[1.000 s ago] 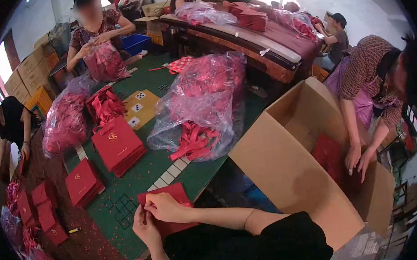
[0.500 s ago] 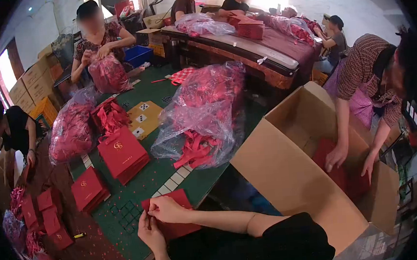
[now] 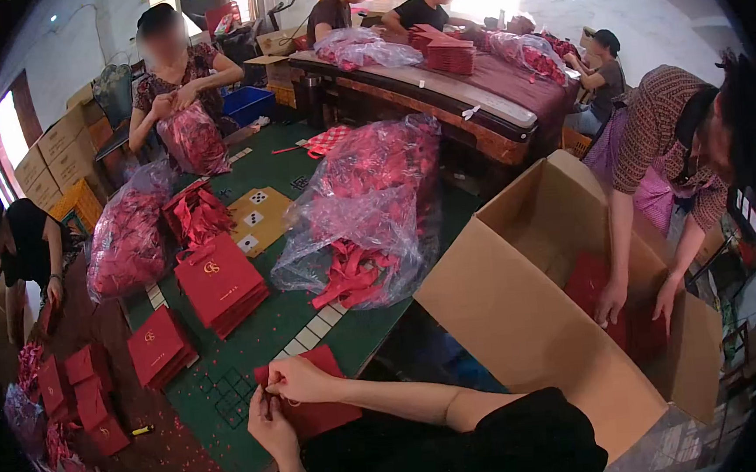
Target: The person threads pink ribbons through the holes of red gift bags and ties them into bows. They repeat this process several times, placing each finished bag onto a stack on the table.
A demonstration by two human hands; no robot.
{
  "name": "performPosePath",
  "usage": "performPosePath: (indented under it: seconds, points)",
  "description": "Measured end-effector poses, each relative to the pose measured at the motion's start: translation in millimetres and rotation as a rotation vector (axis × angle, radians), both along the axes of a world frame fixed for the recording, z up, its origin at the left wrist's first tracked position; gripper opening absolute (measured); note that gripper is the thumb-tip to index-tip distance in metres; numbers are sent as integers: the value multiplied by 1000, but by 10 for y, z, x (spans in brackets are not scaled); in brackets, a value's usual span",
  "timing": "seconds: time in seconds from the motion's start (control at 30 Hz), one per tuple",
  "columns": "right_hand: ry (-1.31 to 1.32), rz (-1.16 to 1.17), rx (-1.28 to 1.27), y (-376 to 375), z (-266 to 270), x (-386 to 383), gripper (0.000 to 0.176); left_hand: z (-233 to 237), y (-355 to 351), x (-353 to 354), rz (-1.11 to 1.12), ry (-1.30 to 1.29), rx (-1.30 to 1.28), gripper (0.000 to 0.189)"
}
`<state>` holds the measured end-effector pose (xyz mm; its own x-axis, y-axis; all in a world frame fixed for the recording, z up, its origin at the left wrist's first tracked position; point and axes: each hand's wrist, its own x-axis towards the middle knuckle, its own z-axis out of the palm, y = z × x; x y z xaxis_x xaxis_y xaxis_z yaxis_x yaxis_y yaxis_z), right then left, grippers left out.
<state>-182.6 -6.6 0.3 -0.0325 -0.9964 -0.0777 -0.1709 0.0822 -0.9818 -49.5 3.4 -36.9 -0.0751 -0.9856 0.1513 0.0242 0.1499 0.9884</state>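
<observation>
**Red bags: one in hand, two stacks up, sacks full**

Red paper bag (image 3: 316,418) lies flat at the near edge of the green table (image 3: 313,315), both hands on it. Left hand (image 3: 271,426) comes up from below and pinches the bag's left edge. Right hand (image 3: 299,379) rests on top, fingertips pressed together at the same spot. Whatever's betw. the fingertips is too small to tell, poss. a cord.

Progress, as I read it: mid-run, prob. nowhere near the end. Big stack (image 3: 221,285) and small stack (image 3: 156,346) look finished and squared off. The loose heap (image 3: 194,214) and the bulging sacks suggest plenty left.

Counts:
- Bags in hand: 1.
- Stacks: 2.
- Singles (image 3: 92,402) on the brown top at left: 4 or 5, hard to split.
- Plastic sacks of red stuff: 3. That's the big sack (image 3: 375,192), the left sack (image 3: 124,241), and the held sack (image 3: 189,140) gripped by a person across the table.
- Cardboard box (image 3: 524,313): 1, w/ a co-worker (image 3: 660,128) pressing both hands onto red bags inside.
- Other people in the room: 6.
</observation>
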Motion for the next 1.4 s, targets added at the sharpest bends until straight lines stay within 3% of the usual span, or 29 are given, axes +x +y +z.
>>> performPosePath:
  seconds: [0.07,0.17,0.23,0.27,0.33,0.37,0.43,0.5,0.57,0.6,0.63,0.67,0.7,0.73,0.8,0.9,0.97,1.03,1.13,1.2,1.33,1.4]
  points:
    - [-70,13,89,2,-1,-10,13,22,13,-12,-6,3,0,32]
    - [45,49,-74,-13,-13,-14,14,126,30,-8,21,-44,8,33]
    - [305,130,-312,-45,59,-58,17,255,55,-27,47,82,134,35]
    - [303,142,-317,-53,98,-93,17,293,53,-50,60,83,131,35]
    - [445,111,-358,-48,240,-121,21,348,61,-65,93,318,311,37]
    - [466,108,-545,-127,61,-163,23,348,78,-68,106,321,304,37]
    - [358,138,-349,-128,84,-287,23,333,100,-73,-75,594,398,40]
    - [308,136,-289,-160,-53,-389,23,398,97,-27,-153,556,432,39]
    - [59,195,-19,-187,-225,-441,22,498,64,30,-184,-142,217,37]
    - [88,214,-121,-187,-240,-440,21,562,34,51,-97,-642,-90,31]
    - [108,215,-97,-192,-254,-420,21,545,-19,43,-86,-639,-95,31]
    - [125,211,-71,-179,-272,-405,21,499,-78,19,-82,-683,-317,29]
    - [209,180,-229,-176,-250,-389,22,463,-137,11,-83,-727,-542,27]
    - [202,173,-236,-166,-227,-394,22,451,-199,27,-110,-719,-534,21]
    - [13,221,26,-136,-139,-393,22,404,-309,67,-139,-774,-643,21]
    - [94,243,-8,-124,-48,-414,21,387,-401,92,-186,-866,-761,18]
    - [87,254,3,-82,65,-429,20,482,-375,108,-163,-1187,-978,19]
    - [86,273,25,-70,77,-464,19,563,-345,105,-152,-1266,-1003,19]
    - [216,346,-221,-222,-199,-518,18,532,-349,154,-104,-1318,-1064,16]
    - [107,414,-182,-237,-212,-560,18,561,-363,249,-55,-1352,-1066,12]
    - [142,439,-134,-206,-149,-560,15,517,-350,615,17,-1443,-882,10]
    - [-22,391,63,-161,-69,-514,14,509,-331,770,101,-1429,-876,11]
